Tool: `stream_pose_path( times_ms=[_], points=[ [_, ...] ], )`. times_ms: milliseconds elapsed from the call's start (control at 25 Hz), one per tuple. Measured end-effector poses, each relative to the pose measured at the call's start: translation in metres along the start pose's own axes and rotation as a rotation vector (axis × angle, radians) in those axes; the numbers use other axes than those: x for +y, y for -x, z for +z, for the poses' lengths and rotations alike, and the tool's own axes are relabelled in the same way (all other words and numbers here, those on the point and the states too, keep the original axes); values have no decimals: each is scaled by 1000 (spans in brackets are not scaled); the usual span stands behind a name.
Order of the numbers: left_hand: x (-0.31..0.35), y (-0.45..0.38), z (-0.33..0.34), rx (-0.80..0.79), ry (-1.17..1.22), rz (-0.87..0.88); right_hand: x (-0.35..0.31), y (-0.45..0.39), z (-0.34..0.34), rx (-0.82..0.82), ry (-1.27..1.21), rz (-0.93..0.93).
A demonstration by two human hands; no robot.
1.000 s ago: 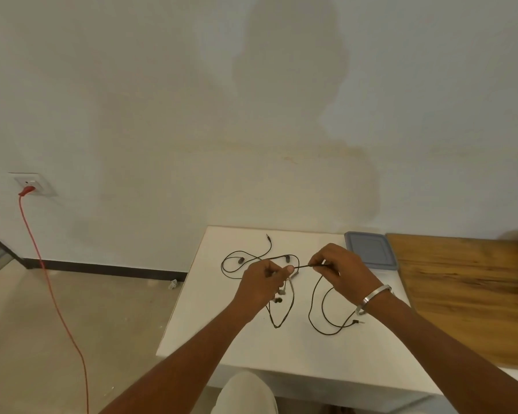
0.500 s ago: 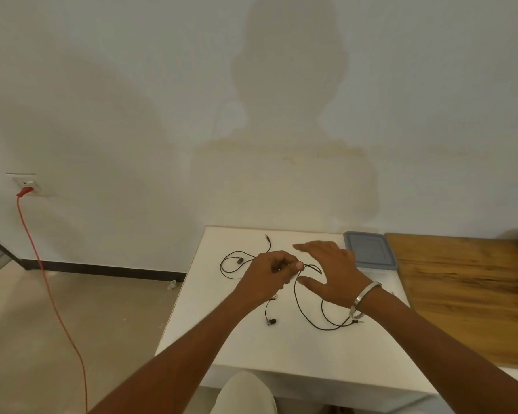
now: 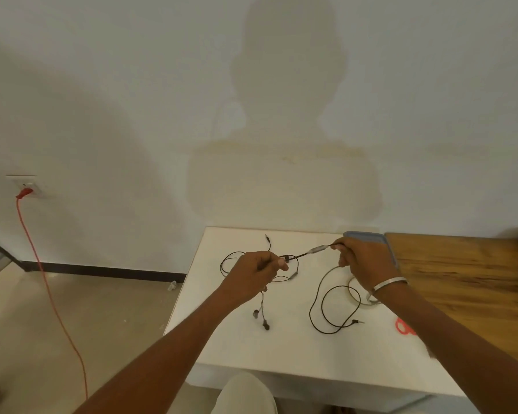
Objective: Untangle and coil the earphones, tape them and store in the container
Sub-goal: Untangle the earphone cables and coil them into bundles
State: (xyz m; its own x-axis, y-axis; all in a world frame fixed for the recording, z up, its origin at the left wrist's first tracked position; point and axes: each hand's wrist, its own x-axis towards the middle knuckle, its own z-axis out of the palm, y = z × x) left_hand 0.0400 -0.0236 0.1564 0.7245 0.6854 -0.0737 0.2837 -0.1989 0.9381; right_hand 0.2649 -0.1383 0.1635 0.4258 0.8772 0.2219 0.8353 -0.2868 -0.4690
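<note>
**Cord drawn taut between two hands**

Above the white tabletop (image 3: 240, 348), the left hand (image 3: 256, 271) pinches the earphones (image 3: 320, 312) at a knot of loops, thumb pressed onto curled fingers, while the right hand (image 3: 364, 261) pinches the cord just past the grey inline remote (image 3: 317, 250). Half a second ago the right hand was spread flat over the cord beside the left; now it has closed on it and pulled away to the right, so a short span runs tight between the two grips. That looks like a tangle being teased out: untangling is underway, coiling not begun. Below the left hand two earbuds (image 3: 261, 319) dangle; a long loop ending in the jack (image 3: 356, 322) lies below the right wrist. More cord with a second plug lies behind the left hand. A grey lid or container (image 3: 368, 236) sits at the far edge, partly hidden by the right hand, beside a wooden top (image 3: 461, 279). Something red (image 3: 402, 327) peeks out by the right forearm. A red cable (image 3: 45, 282) hangs from a wall socket (image 3: 24, 186).
</note>
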Motion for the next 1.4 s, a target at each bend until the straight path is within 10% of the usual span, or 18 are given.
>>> stream_pose_path(
  times_ms=[160,280,680,1000,1200,1400],
  points=[
    [5,-3,5,10,-39,29,0,4,6,-273,220,126],
    [9,-6,11,-2,-38,61,-22,11,15,-360,17,-112],
    [10,-5,9,-14,-60,46,-47,3,10,-177,49,-337],
    [4,-2,1,-15,-99,19,-3,-3,0,118,18,-148],
    [8,-5,7,-7,-21,9,-6,4,10,-233,88,80],
    [14,-7,17,-37,-96,69,-39,11,20,-280,-84,-198]
  ],
)
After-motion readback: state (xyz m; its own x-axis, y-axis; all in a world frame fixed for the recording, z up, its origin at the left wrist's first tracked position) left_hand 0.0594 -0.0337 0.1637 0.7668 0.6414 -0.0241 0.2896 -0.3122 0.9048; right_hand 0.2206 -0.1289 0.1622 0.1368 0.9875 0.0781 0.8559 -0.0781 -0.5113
